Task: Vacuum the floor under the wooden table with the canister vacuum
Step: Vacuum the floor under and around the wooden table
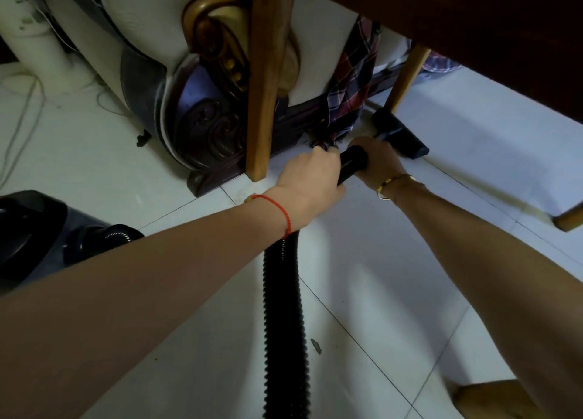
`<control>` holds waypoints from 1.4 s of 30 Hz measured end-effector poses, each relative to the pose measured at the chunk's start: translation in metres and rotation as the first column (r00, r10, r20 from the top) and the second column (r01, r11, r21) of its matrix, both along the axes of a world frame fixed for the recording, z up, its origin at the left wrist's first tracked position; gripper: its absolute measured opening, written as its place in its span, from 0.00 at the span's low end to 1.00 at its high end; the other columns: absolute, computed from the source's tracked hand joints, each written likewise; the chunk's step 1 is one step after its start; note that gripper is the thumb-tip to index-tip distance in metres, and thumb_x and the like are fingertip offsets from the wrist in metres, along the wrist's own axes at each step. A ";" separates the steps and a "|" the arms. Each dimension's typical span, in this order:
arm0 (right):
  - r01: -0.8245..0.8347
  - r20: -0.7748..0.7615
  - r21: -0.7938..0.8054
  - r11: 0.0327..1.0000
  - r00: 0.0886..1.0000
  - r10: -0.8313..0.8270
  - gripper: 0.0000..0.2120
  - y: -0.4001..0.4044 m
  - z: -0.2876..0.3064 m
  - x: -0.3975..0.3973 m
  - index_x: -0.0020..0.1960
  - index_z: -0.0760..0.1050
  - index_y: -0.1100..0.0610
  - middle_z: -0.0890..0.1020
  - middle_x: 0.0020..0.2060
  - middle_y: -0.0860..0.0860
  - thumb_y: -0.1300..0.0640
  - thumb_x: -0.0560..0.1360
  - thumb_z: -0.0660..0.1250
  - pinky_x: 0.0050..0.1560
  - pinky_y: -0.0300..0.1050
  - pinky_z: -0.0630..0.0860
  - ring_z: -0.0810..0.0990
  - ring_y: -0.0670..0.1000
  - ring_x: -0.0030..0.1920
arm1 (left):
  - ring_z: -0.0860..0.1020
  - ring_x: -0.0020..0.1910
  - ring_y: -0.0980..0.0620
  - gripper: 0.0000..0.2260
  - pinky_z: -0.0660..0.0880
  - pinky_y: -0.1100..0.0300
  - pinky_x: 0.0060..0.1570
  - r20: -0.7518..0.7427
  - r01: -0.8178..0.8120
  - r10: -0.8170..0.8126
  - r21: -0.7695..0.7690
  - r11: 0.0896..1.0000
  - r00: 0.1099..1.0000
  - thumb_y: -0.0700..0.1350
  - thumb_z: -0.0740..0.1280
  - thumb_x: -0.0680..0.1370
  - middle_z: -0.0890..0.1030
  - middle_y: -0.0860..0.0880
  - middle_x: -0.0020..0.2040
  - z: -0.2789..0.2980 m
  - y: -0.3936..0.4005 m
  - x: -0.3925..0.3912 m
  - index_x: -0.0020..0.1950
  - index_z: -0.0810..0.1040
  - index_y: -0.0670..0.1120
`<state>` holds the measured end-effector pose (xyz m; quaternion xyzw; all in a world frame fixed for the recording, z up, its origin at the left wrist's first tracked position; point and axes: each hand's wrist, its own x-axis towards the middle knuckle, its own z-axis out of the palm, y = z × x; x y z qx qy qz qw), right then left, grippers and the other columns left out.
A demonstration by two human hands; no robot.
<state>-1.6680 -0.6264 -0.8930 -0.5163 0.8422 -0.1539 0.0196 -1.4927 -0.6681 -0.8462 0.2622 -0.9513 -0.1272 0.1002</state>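
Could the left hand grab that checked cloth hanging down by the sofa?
Probably yes. The left hand is right beside the checked cloth's bottom edge, with nothing between them. But it is gripping the vacuum tube together with the right hand, so it would need to let go first.

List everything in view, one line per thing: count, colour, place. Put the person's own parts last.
vacuum wand: one, black, gripped by both hands, angled down toward the floor under the table.
floor nozzle: one, black, on the tiles beside the far table leg.
hose: one, black ribbed, running from the left hand to the bottom edge.
canister vacuum: one, dark, at the left edge on the floor.
wooden table: one, light legs with a dark underside, top right.
sofa: one, cream with dark and gold carved trim, behind the near leg.
plaid cloth: one, red and blue, hanging down the sofa front.
floor: white tiles.
left hand: one, red cord at the wrist.
right hand: one, gold bracelet at the wrist.
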 end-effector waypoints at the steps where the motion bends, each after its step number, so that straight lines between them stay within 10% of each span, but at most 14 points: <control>1: -0.008 0.012 -0.008 1.000 1.000 0.008 0.02 0.000 0.000 0.007 0.43 0.72 0.56 0.80 0.45 0.57 0.60 0.74 0.65 0.44 0.47 0.72 0.79 0.59 0.47 | 0.79 0.47 0.41 0.16 0.73 0.54 0.38 0.005 0.001 -0.001 -0.008 1.000 1.000 0.47 0.65 0.77 0.76 0.43 0.49 0.001 0.001 0.007 0.60 0.71 0.41; 42: -0.269 -0.006 -0.071 0.961 0.963 0.269 0.06 0.059 0.037 0.289 0.43 0.74 0.54 0.78 0.39 0.49 0.53 0.71 0.67 0.42 0.46 0.75 0.77 0.51 0.42 | 0.76 0.36 0.48 0.16 0.74 0.55 0.35 0.152 -0.055 0.060 -0.040 0.998 0.987 0.57 0.64 0.75 0.75 0.47 0.41 0.056 0.061 0.307 0.56 0.71 0.48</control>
